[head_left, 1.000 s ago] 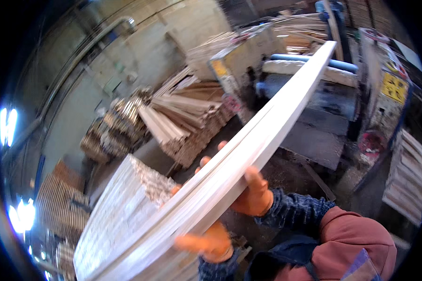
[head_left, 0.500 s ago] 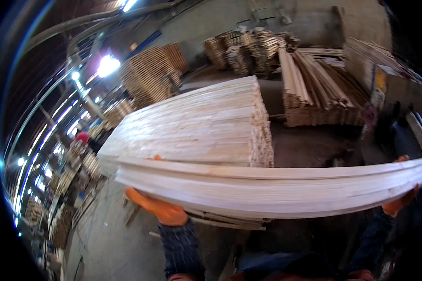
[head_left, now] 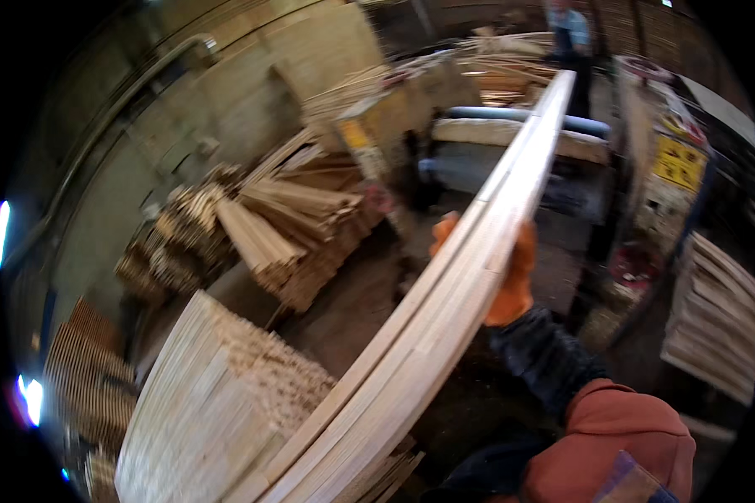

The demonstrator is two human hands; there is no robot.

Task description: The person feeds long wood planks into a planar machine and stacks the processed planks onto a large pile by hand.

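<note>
A bundle of long, pale wooden boards (head_left: 432, 335) slants from the lower edge up to the upper right. My right hand (head_left: 512, 281), in an orange glove, is closed round the bundle: the thumb side shows on the right, and fingertips poke out on its left side. My left hand is out of view. Just left of the bundle's near part lies a large stack of pale planks (head_left: 184, 402), with its rough board ends turned toward the bundle.
The bundle's far end overlaps a machine with a grey-blue roller (head_left: 470, 112). Right of it stands a post with a yellow sign (head_left: 678, 163). Another board pile (head_left: 310, 222) lies at the left, and curved-looking boards (head_left: 717, 310) at the right. A person (head_left: 569, 38) stands beyond.
My view has swung right, toward the machine. The bundle, which lay across the view, now points away from me. My left hand has gone out of view; the right still grips the boards.
</note>
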